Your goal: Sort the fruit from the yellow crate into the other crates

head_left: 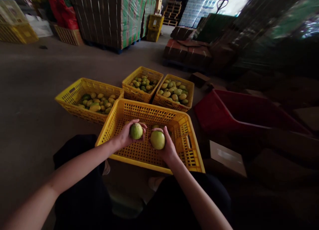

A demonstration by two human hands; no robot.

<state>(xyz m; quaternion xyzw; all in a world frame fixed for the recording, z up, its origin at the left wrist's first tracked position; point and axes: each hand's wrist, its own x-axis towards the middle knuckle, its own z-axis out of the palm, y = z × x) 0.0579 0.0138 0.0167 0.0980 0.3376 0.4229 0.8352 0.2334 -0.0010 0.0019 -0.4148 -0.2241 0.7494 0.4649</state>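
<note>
From my remote seat, I see the left hand (124, 137) with its grip curled around a round green fruit with faint streaks (136, 131), the fingers wrapping its far side. The right hand (169, 149) grasps a smooth, paler green round fruit (157, 139), its thumb upright beside it. I have both fruits apart, with a narrow gap between them, above the large yellow perforated plastic crate (180, 125) that stands between the person's knees. Part of another fruit shows behind the right hand.

Beyond its far rim I make out three smaller-looking yellow crates of green and yellow fruit: a left crate (66, 96), a middle crate (136, 94) and a right crate (191, 90), all on the grey floor (37, 100). To the right I see a deep red plastic tub (206, 115) and, nearer, a brown cardboard box (228, 158) in shadow.
</note>
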